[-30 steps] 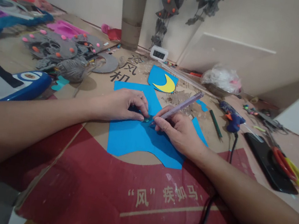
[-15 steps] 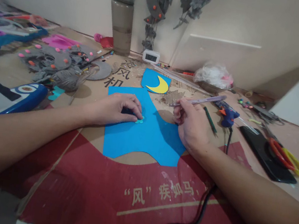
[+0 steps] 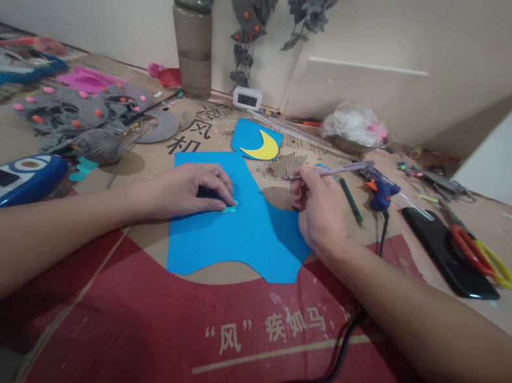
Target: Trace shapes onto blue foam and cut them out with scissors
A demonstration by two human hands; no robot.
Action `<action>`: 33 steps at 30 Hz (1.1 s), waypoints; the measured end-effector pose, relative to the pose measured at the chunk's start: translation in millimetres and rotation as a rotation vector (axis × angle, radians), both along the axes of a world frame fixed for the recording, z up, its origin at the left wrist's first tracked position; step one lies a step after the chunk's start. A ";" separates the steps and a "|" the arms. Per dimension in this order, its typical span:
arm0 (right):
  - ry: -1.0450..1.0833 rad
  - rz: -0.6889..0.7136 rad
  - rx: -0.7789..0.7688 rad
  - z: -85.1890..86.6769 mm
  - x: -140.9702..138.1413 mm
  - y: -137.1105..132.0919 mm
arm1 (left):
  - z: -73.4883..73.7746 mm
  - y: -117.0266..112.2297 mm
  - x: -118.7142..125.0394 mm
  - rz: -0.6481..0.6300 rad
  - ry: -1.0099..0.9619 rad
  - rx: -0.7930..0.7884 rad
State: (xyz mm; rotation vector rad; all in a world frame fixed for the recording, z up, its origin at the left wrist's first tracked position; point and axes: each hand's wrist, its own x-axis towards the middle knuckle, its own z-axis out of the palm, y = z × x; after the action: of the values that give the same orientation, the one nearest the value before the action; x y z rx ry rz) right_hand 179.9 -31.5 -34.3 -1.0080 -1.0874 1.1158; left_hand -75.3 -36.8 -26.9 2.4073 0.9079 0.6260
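A blue foam sheet (image 3: 248,236) lies on the cardboard in front of me. My left hand (image 3: 192,188) rests on its upper left part, fingers curled, pressing a small teal flower-shaped piece (image 3: 230,207) onto the sheet. My right hand (image 3: 319,209) hovers at the sheet's right edge, closed round a pale purple pen (image 3: 334,170) whose back end points up and right. A smaller blue piece with a yellow crescent moon (image 3: 260,146) lies just beyond the sheet.
A blue glue gun (image 3: 379,187) with a black cord, a green pencil (image 3: 351,200), a black phone (image 3: 448,250) and red-yellow scissors (image 3: 480,254) lie at the right. Grey felt shapes (image 3: 81,114) sit at the left, a water bottle (image 3: 191,31) and small clock (image 3: 247,97) by the wall.
My right hand lifted the pen off the teal piece and drew back to the right edge of the sheet. My left hand stayed on the piece. The view tilted up slightly.
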 end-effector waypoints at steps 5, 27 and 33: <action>-0.110 0.105 0.029 -1.8 -3.3 -3.1 | 3.5 -1.7 1.6 0.011 0.013 -0.006; 0.016 0.056 0.020 -0.7 -5.2 0.6 | 16.7 -5.0 2.1 0.049 0.186 0.069; -0.093 0.068 0.057 1.4 -8.1 -3.0 | 12.0 -4.5 1.1 0.105 0.147 0.081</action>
State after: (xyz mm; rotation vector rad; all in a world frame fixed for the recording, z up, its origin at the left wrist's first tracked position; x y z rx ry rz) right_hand 171.8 -34.5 -32.9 -0.9921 -1.2290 1.0952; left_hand -74.2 -41.3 -14.9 2.5171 1.0955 0.5381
